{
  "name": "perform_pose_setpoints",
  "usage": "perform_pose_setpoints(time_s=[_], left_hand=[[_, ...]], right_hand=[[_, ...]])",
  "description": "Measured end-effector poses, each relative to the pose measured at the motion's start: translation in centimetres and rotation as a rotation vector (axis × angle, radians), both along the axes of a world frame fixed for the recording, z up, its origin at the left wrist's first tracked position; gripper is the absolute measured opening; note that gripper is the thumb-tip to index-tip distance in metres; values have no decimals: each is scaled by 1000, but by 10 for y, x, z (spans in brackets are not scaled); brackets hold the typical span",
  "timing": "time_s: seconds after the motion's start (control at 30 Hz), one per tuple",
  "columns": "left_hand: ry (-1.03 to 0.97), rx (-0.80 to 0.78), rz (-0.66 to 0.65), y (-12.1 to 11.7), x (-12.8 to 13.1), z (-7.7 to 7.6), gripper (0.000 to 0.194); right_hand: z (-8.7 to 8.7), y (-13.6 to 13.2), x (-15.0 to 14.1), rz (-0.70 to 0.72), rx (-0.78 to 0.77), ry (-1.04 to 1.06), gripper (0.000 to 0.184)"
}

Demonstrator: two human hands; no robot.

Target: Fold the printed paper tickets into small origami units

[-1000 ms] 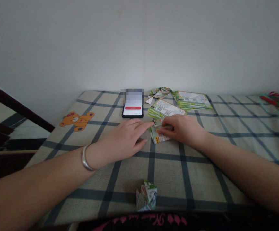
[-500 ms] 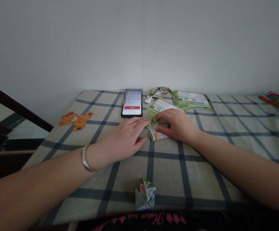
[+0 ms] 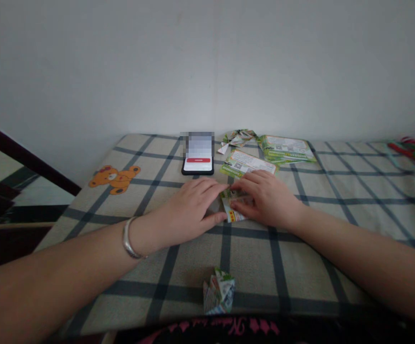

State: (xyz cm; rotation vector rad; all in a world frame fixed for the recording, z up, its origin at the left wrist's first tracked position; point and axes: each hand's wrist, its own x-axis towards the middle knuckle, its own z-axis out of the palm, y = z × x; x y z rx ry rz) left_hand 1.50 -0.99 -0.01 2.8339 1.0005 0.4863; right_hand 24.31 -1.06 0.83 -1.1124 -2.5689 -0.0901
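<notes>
Leaflet (image 3: 228, 210) under curled right hand (image 3: 270, 198), left hand (image 3: 195, 205) at edge; whether gripped, cannot tell; phone (image 3: 197, 167), printed card (image 3: 250, 161) just beyond.

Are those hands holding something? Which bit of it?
The left hand is at the left edge of a printed paper, and the right hand is over its right part. Whether they grip or just press it can't be told.

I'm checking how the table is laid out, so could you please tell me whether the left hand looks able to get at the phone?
Probably yes: the phone lies just beyond the left hand, and nothing visible stands between them.
</notes>
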Motion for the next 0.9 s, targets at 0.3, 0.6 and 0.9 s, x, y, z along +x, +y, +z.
perform_pose_setpoints(time_s=[0.3, 0.6, 0.9], left_hand=[[-29, -57, 80, 2, 0, -2, 50], [-105, -135, 150, 5, 0, -7, 34], [-121, -146, 163, 1, 1, -10, 37]], right_hand=[[-2, 1, 6, -53, -43, 56, 35], [-5, 3, 5, -65, 28, 24, 39], [-10, 3, 6, -38, 79, 74, 35]])
